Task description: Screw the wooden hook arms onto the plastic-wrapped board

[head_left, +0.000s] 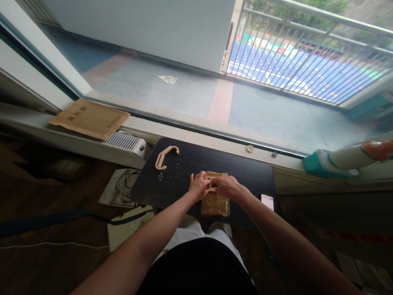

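Note:
A flat brown wooden sheet lies on the small black table in front of me. My left hand is curled, with its fingers pinched at the sheet's far edge. Close beside it, my right hand also pinches at that spot; the two hands touch. What sits between the fingertips is too small to name. A curved light wooden piece rests at the table's far left. Several tiny dark pins lie just below the curved piece.
A white phone lies at the table's right edge. A cardboard sheet rests on a white radiator to the left. Cables and papers cover the floor at left. A window ledge runs behind, bearing a teal-and-white object.

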Tool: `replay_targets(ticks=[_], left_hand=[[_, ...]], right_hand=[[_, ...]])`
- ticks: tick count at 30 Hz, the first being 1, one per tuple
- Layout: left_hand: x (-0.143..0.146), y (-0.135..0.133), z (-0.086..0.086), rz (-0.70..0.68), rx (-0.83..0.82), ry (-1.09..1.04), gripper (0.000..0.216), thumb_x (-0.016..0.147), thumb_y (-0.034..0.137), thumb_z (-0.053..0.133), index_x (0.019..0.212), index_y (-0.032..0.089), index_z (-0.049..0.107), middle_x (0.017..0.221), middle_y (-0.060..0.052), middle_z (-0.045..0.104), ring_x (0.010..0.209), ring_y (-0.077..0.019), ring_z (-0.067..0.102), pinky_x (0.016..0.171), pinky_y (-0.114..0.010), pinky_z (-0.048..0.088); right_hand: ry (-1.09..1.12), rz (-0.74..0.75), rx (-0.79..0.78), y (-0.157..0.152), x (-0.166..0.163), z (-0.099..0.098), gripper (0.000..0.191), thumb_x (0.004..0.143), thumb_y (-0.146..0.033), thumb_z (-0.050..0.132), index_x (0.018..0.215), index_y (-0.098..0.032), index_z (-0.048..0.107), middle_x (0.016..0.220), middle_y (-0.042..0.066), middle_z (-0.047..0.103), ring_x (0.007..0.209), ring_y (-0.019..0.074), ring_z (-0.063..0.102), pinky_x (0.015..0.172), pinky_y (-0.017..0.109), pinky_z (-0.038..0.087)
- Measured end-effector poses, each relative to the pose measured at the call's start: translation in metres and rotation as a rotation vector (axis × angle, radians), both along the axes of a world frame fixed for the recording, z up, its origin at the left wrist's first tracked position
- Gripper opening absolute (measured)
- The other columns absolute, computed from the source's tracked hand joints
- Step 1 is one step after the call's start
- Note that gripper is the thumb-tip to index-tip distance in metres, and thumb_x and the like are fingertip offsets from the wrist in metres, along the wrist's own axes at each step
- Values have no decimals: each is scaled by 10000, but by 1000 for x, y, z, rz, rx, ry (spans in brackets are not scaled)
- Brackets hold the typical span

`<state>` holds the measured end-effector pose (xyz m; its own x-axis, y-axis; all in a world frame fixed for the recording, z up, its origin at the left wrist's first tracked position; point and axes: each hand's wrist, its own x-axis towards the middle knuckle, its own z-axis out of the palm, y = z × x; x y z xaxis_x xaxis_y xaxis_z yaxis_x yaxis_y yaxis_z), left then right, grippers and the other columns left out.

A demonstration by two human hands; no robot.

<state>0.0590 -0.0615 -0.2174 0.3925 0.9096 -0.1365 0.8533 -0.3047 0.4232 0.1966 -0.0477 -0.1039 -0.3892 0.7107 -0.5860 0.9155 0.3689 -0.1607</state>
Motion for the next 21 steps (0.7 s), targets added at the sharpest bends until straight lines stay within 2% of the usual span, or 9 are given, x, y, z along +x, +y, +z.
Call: replay_targets(ticks=[5,12,16,21], left_hand=[[0,0,-2,-3,14,1,110,769,297,629,869,284,674,1179,-45,407,1075,-227,452,1027,-544,228],[0,0,-2,0,8,4,85,758,287,640,834,268,672,1202,-47,406,1092,-228,448,1037,-541,217],[-4,1,1,-36,-2,3,225,730,257,657,954,270,642,1257,-69,398,1163,-247,417,1039,-532,237],[-10,0,4,-93,-11,-23,434,672,179,672,1083,285,586,1385,-76,302,1264,-264,344,1054,-500,248]], right_hand=[[32,-9,-21,0,2,-5,357,828,-181,448,1108,-275,649,1062,59,680,966,212,620,761,277,435],[5,-108,-21,2,-2,-7,335,883,-304,390,990,-199,690,1002,101,691,895,204,630,721,261,425],[-2,-157,8,1,-1,-1,364,891,-335,366,919,-190,698,966,105,694,859,197,630,700,260,413],[79,-246,61,-7,22,-3,347,894,-333,352,964,-230,675,973,62,690,869,179,619,704,251,392]])
